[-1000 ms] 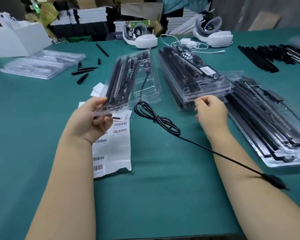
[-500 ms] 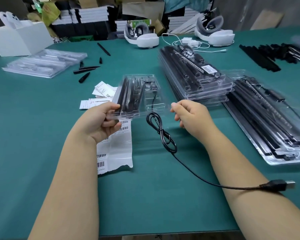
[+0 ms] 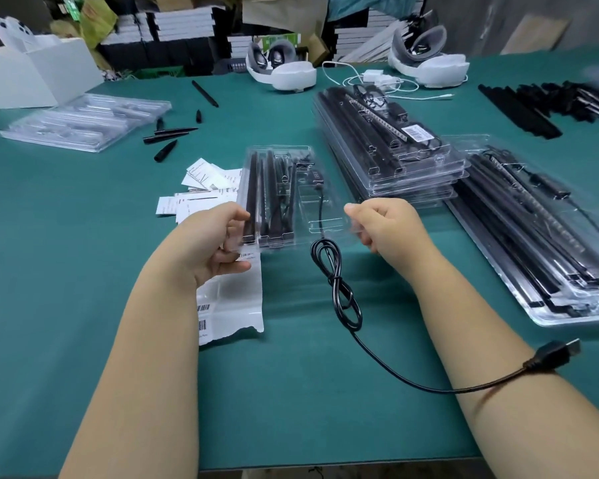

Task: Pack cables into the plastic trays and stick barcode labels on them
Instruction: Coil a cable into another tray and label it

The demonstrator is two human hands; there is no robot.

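Note:
I hold a clear plastic tray point(image 3: 325, 216) with black strips in it above the green table. My left hand point(image 3: 218, 247) grips its near left corner. My right hand point(image 3: 382, 224) pinches its near right edge. A black cable point(image 3: 339, 288) hangs out of the tray's near end, loops on the table and runs under my right forearm to a USB plug point(image 3: 554, 356). A sheet of barcode labels point(image 3: 232, 305) lies beneath my left hand.
A stack of packed trays point(image 3: 395, 146) with a label on top stands right of centre, another filled tray point(image 3: 547, 243) at far right. Empty trays point(image 3: 83, 122) lie back left, beside a white box point(image 3: 32, 74). Loose black parts point(image 3: 166, 136) and paper slips point(image 3: 204, 181) lie nearby.
The tray came down from a tilted hold to nearly level and nearer to me. My right hand left the stack and took the tray's right edge. The cable shifted with it.

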